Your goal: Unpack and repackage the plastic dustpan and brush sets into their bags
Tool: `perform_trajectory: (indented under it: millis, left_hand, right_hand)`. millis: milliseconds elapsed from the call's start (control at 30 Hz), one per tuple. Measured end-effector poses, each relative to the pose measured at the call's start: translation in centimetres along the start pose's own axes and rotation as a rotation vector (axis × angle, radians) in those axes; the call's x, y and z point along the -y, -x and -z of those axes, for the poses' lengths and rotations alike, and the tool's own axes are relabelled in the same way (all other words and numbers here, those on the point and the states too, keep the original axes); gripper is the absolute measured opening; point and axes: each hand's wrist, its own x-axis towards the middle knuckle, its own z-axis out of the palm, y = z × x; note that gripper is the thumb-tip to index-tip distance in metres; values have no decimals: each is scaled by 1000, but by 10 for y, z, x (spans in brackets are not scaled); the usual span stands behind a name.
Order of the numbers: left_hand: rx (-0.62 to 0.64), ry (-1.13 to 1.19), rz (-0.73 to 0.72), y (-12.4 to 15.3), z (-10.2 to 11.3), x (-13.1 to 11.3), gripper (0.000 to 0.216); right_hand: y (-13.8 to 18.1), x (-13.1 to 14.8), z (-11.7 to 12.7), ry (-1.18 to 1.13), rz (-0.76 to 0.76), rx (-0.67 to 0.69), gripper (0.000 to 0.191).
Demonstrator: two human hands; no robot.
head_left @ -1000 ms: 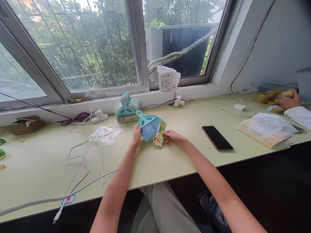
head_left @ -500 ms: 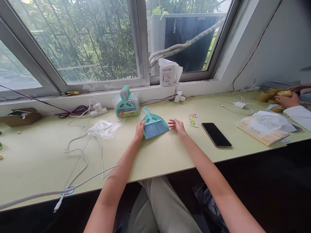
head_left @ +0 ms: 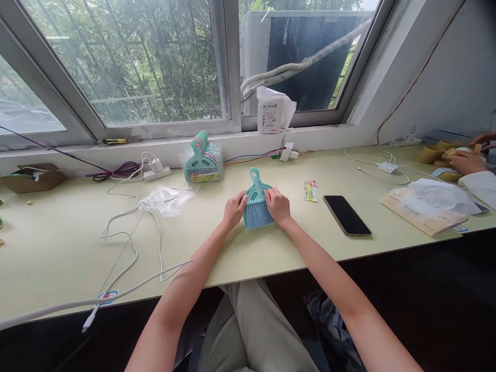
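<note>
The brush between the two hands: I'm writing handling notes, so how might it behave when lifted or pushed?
The brush is probably light and fairly stiff, as its body looks like thin moulded plastic. Its bristles look fine, so they would likely bend if pushed. Its broad, flat shape makes rolling unlikely.

Green table | 1 phone | 1 card | crumpled wrap | scraps, unclear

1. Brush set: smooth, satin plastic; its bristles fine and synthetic-looking.
2. Card: printed, paper-like.
3. Clear film, toward the desk's back edge: crinkled, glossy plastic.
4. Phone, near the front edge: glossy, glass-like screen.
5. Desk: smooth, faint sheen.
6. Box, back edge: matt cardboard.
</note>
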Motion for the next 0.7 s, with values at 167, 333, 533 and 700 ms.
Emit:
perform_trajectory:
  millis: [167, 333, 533, 700]
  left_hand:
    - [69, 55, -42, -4, 5, 2, 46]
    - [91, 20, -46, -4, 2, -2, 46]
    - [70, -59, 60, -16, 12, 27, 43]
    - [117, -238, 194, -24, 46, 71, 37]
  right_hand:
    - [0, -1, 8, 61, 154, 3, 47]
    - [-5, -6, 11, -49, 163, -42, 40]
    - [-9, -5, 22, -507, -16, -128, 43]
    - [-14, -30, 42, -379, -107, -335, 43]
